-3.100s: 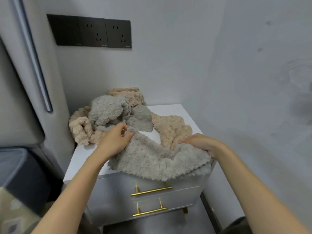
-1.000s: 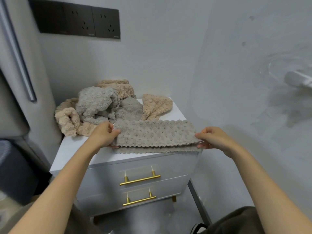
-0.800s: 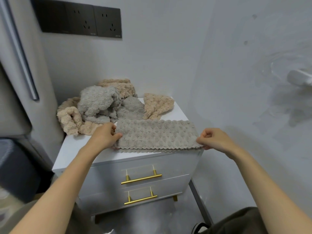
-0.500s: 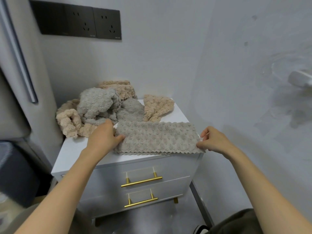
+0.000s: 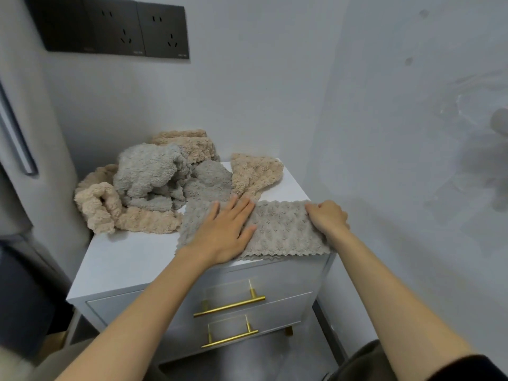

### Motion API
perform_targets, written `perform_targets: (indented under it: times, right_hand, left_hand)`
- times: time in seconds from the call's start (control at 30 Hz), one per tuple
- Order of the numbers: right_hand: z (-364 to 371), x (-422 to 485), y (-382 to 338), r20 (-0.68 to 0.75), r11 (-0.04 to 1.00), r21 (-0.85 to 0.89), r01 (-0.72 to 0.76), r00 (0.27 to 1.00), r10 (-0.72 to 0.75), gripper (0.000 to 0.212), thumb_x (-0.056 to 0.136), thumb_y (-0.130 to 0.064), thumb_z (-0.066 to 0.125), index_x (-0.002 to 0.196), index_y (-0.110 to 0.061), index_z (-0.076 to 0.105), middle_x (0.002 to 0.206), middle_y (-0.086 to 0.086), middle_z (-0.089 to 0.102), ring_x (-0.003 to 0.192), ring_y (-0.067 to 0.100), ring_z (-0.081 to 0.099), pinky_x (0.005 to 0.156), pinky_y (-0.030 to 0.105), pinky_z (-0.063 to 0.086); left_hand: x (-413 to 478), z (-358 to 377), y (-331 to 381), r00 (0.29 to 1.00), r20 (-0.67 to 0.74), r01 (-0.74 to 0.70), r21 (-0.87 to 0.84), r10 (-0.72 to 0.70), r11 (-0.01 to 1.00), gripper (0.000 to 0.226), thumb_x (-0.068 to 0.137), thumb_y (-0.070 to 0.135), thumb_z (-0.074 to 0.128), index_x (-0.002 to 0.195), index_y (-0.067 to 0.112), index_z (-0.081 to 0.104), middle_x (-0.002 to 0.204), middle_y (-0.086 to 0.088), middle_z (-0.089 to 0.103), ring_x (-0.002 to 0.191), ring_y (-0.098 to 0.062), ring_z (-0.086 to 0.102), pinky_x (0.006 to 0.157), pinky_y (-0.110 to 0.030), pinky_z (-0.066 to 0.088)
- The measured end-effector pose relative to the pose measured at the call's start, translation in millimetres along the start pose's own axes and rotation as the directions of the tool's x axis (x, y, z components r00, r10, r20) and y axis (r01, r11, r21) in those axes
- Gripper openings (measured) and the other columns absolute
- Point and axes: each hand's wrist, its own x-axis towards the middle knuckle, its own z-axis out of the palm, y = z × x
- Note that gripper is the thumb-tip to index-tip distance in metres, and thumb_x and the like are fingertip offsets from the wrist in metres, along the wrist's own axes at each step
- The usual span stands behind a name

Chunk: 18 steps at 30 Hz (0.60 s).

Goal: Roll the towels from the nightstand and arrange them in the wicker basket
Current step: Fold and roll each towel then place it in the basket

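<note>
A grey towel [image 5: 280, 229], folded into a long strip, lies along the front right of the white nightstand [image 5: 132, 259]. My left hand [image 5: 225, 229] rests flat on the strip's middle, fingers spread. At the strip's right end my right hand [image 5: 325, 215] has its fingers curled over the towel's edge. Behind them sits a heap of crumpled towels: a grey one [image 5: 148, 171], a beige one [image 5: 110, 210] at the left and another beige one [image 5: 255, 171] at the back right. No wicker basket is in view.
The nightstand has two drawers with gold bar handles [image 5: 229, 306]. Walls close it in at the back and right, with a black socket panel [image 5: 115, 28] above. A dark piece of furniture [image 5: 24, 292] stands at the left.
My left hand has moved from the towel's left end to its middle and now lies flat. My right hand has shifted onto the right end. The strip lies flat on the nightstand.
</note>
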Motion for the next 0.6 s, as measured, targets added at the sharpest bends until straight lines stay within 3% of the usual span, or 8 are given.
perform_targets:
  times: [0.1,0.2,0.3,0.4,0.47,0.6]
  right_hand:
    - [-0.8,2.7,-3.2,-0.063,0.997,-0.071,0.043,0.997,-0.048,0.036,0.098,-0.029,0.036,0.121,-0.004,0.048,0.125,0.016,0.055,0.123,0.034,0.043,0.099,0.043,0.033]
    - [-2.6,0.2,-0.8,-0.128,0.984,-0.106,0.141,0.980,-0.154,0.027,0.099,-0.019,0.034,0.121,-0.004,0.037,0.117,0.019,0.058,0.105,0.037,0.055,0.085,0.042,0.041]
    - [1.2,1.4,4.7,-0.170,0.964,-0.190,0.187,0.961,-0.220,0.020,0.099,-0.014,0.034,0.117,-0.005,0.037,0.108,0.018,0.059,0.084,0.032,0.050,0.069,0.037,0.038]
    - [5.2,3.3,7.3,-0.208,0.948,-0.240,0.208,0.943,-0.259,0.021,0.100,-0.019,0.037,0.116,-0.006,0.038,0.106,0.018,0.061,0.085,0.033,0.054,0.067,0.036,0.038]
    - [4.6,3.1,6.7,-0.196,0.956,-0.223,0.191,0.952,-0.236,0.034,0.099,-0.027,0.042,0.123,-0.004,0.035,0.109,0.018,0.061,0.094,0.037,0.058,0.069,0.037,0.040]
    - [-9.7,1.1,4.9,-0.067,0.988,-0.132,0.078,0.994,-0.087,0.056,0.093,-0.043,0.052,0.125,0.000,0.034,0.112,0.012,0.057,0.104,0.035,0.057,0.076,0.037,0.040]
  left_hand:
    - [1.1,1.8,-0.8,0.997,0.077,0.014,0.024,-0.016,1.000,0.060,0.100,0.051,0.013,0.150,0.030,-0.011,0.157,0.011,-0.016,0.143,-0.008,-0.020,0.116,-0.041,-0.017]
    - [0.8,3.8,-0.1,0.986,0.148,0.069,0.019,-0.071,0.997,0.059,0.098,0.057,0.011,0.149,0.040,-0.012,0.157,0.013,-0.018,0.145,-0.014,-0.018,0.114,-0.051,-0.016]
    - [-1.3,4.2,1.1,0.971,0.178,0.156,0.022,-0.158,0.987,0.057,0.092,0.066,0.008,0.145,0.052,-0.010,0.157,0.008,-0.019,0.145,-0.027,-0.019,0.112,-0.055,-0.017]
    - [-5.1,0.9,-1.0,0.945,0.198,0.268,-0.006,-0.261,0.963,0.054,0.091,0.067,0.004,0.144,0.056,-0.007,0.158,0.000,-0.019,0.144,-0.033,-0.020,0.113,-0.058,-0.014]
    - [-6.8,-1.7,-5.9,0.932,0.191,0.320,-0.037,-0.308,0.947,0.053,0.094,0.062,0.003,0.145,0.053,-0.004,0.159,-0.002,-0.015,0.145,-0.032,-0.017,0.113,-0.059,-0.010]
    - [-6.8,-6.7,-19.4,0.943,0.021,0.333,-0.085,-0.333,0.939,0.053,0.100,0.048,0.009,0.150,0.033,0.018,0.158,0.001,0.017,0.143,-0.026,0.012,0.112,-0.052,0.010]
